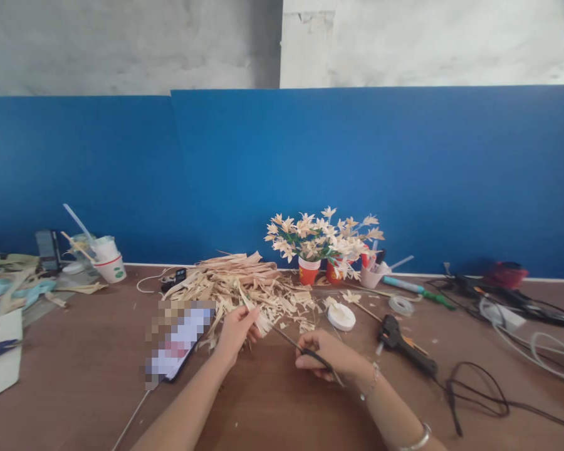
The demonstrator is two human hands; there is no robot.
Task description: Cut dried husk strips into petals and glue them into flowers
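My left hand [239, 329] is closed on a pale husk-like strip [262, 321], pinched between thumb and fingers. My right hand [324, 354] wraps round a long slim tool [289, 339] with a dark handle; its exact kind is unclear. The tool's thin tip points left and reaches close to the strip; whether they touch I cannot tell. Just beyond my hands lies a heap of dry pale strips and scraps [244, 282]. A phone [183, 344] with its screen lit rests left of my left hand.
Pale flowers [310, 232] stand in a red paper cup [309, 272] near the blue partition [216, 169]. A white round lid [341, 317], clear tape roll [401, 305] and black glue gun [404, 346] lie to the right, with loose cables [479, 388]. Another cup [111, 269] stands left.
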